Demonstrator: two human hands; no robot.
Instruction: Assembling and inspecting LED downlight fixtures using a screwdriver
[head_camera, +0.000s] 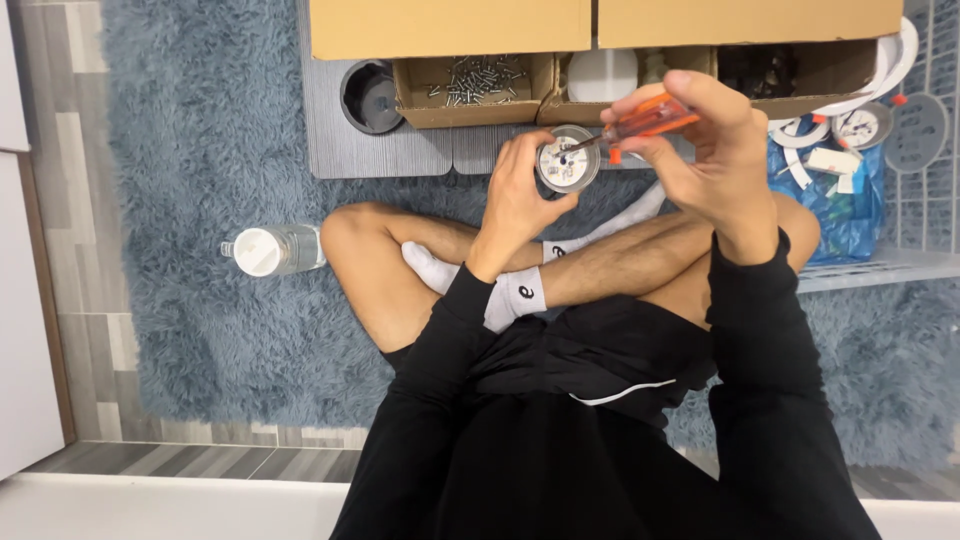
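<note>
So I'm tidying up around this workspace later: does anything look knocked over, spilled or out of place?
Only the clear plastic bottle stands out: it lies on its side on the blue shaggy rug, apart from the boxes. Nothing looks spilled. The screws stay inside their cardboard box.

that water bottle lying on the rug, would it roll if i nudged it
Probably not far: the bottle lies on its side, so its round body could roll, but the shaggy rug would likely damp that. It looks like clear plastic, so probably light and a little squashy. How full it is cannot be told.
</note>
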